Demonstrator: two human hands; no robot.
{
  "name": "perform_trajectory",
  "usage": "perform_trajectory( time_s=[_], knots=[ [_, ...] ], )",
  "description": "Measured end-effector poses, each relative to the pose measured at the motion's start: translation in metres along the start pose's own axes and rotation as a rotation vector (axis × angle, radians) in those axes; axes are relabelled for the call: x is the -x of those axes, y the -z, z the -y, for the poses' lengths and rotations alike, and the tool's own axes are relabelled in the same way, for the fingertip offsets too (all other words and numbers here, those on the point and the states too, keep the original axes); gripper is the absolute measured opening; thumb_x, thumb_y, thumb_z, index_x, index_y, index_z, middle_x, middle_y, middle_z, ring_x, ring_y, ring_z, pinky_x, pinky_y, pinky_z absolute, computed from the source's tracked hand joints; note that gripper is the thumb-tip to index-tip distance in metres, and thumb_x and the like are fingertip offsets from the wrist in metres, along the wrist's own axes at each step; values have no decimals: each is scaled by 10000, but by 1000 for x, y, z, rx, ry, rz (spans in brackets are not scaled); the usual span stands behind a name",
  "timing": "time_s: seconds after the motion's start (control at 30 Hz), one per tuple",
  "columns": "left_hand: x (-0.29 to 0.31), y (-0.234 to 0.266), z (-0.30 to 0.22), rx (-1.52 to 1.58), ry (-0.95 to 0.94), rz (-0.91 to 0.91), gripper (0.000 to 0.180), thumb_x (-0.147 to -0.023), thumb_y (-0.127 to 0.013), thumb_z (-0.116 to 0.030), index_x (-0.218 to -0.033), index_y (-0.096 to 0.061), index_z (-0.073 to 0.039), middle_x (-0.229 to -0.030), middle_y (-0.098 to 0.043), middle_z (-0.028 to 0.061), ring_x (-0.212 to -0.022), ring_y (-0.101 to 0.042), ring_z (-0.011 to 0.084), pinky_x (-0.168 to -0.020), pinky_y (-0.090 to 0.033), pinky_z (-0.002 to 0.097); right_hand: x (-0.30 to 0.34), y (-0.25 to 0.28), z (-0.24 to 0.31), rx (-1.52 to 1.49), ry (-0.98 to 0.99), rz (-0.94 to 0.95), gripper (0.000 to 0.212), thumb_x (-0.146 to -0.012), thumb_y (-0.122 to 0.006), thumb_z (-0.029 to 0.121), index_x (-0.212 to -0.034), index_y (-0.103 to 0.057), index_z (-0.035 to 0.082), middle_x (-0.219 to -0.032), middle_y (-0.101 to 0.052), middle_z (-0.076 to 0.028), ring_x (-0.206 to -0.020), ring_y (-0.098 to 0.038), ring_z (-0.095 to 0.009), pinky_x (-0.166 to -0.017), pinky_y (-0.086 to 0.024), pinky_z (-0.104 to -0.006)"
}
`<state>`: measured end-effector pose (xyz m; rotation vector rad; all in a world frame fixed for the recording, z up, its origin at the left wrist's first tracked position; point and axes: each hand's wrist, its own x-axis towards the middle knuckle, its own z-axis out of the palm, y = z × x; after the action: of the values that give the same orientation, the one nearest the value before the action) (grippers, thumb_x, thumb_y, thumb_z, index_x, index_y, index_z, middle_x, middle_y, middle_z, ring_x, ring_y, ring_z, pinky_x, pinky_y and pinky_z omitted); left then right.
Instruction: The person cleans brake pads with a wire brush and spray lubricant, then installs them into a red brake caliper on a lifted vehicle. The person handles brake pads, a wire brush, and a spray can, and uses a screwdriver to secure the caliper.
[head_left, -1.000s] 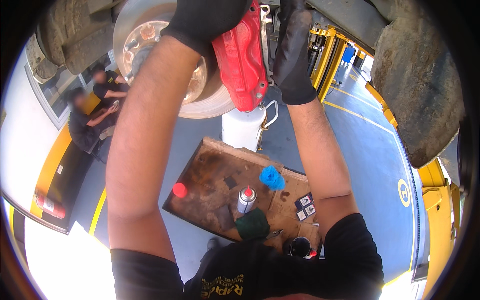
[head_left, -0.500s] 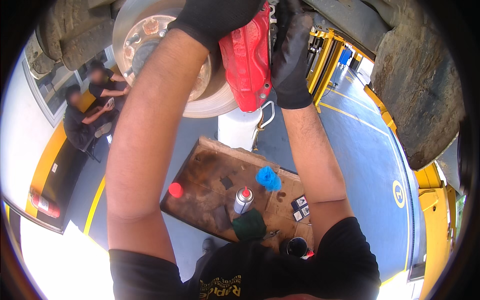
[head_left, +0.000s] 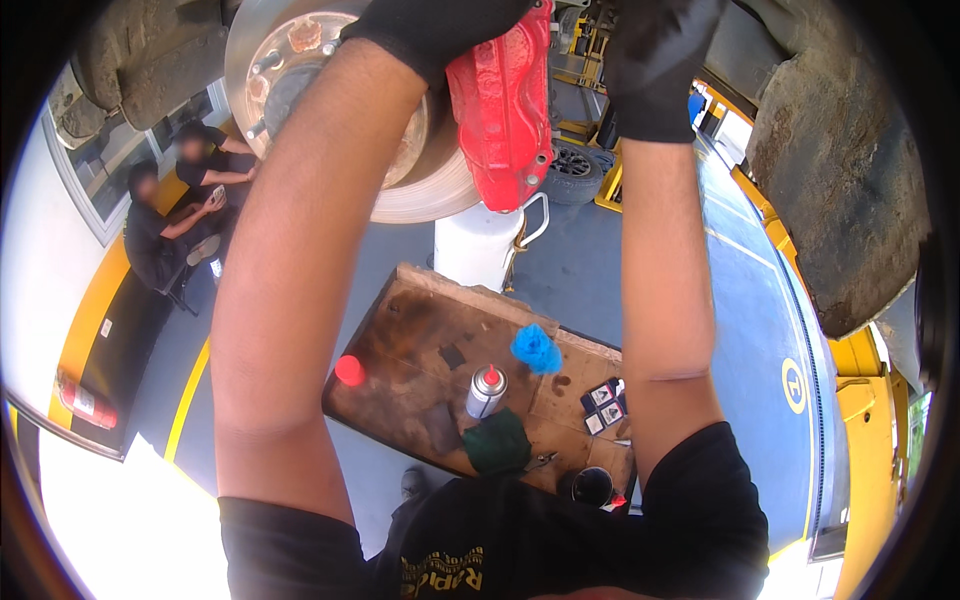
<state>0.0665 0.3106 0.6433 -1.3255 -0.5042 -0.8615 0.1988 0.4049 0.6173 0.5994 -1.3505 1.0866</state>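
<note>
A red brake caliper [head_left: 503,110] hangs at the edge of a round brake disc [head_left: 425,185] at the top of the head view. My left hand [head_left: 435,35], in a black glove, grips the caliper's upper left side. Its fingertips are hidden or cut off by the upper edge. My right hand [head_left: 660,75], gloved in black too, is raised to the right of the caliper, apart from it. Its fingers run up out of the picture, so I cannot tell if it holds anything. Rusty patches and wheel studs show on the hub [head_left: 305,60].
Below stands a cardboard-lined tray [head_left: 400,300] with a spray can [head_left: 487,390], red cap [head_left: 350,370], blue cloth [head_left: 536,348], dark green cloth [head_left: 497,442] and black cup [head_left: 592,487]. A white container [head_left: 470,245] stands behind it. Two people sit at left. A wheel [head_left: 572,172] lies beyond.
My right hand has come off the caliper's right side and moved up and to the right. My left hand stays at the caliper, which has shifted slightly in view.
</note>
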Motion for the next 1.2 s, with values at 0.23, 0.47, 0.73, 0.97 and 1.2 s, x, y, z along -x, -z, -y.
perform_trajectory(
  time_s=[0.23,0.47,0.73,0.97,1.2],
  knots=[
    [-8,0,-10,135,59,-54,297,-992,-569,-64,-1259,-585,64,-1106,-635,255,-1000,-625,437,-877,-523,477,51,14,-26,-373,-88,-144,650,-1127,-340,475,-1590,-318,19,-1656,-318,-155,-1526,-295,-291,-1244,-233,-468],
    [-5,-8,-5,75,47,-167,301,-1006,-554,-82,-1265,-580,68,-1111,-636,264,-993,-631,439,-865,-527,476,-28,-1,-43,63,159,102,799,-1080,-314,630,-1590,-330,15,-1637,-375,-150,-1527,-302,-288,-1245,-194,-478],
    [-5,-11,-9,131,65,-158,351,-1009,-541,-88,-1321,-569,70,-1163,-634,290,-1057,-621,457,-940,-512,492,40,20,-39,-594,38,18,793,-1078,-288,637,-1568,-375,19,-1602,-413,-196,-1489,-359,-342,-1247,-189,-469],
    [3,8,-10,-276,-79,204,568,-879,-568,-12,-1432,-490,95,-1396,-543,305,-1291,-540,451,-1123,-432,479,76,22,-50,-251,-181,-116,756,-1098,-297,586,-1597,-317,20,-1637,-348,-178,-1529,-305,-303,-1272,-192,-466],
    [-1,27,-4,243,238,216,441,-1065,-447,-109,-1477,-464,49,-1387,-587,238,-1271,-583,372,-1127,-422,427,-10,7,-31,-112,133,-198,697,-1131,-274,496,-1593,-298,-25,-1649,-311,-222,-1523,-303,-333,-1266,-197,-433]
  ],
)
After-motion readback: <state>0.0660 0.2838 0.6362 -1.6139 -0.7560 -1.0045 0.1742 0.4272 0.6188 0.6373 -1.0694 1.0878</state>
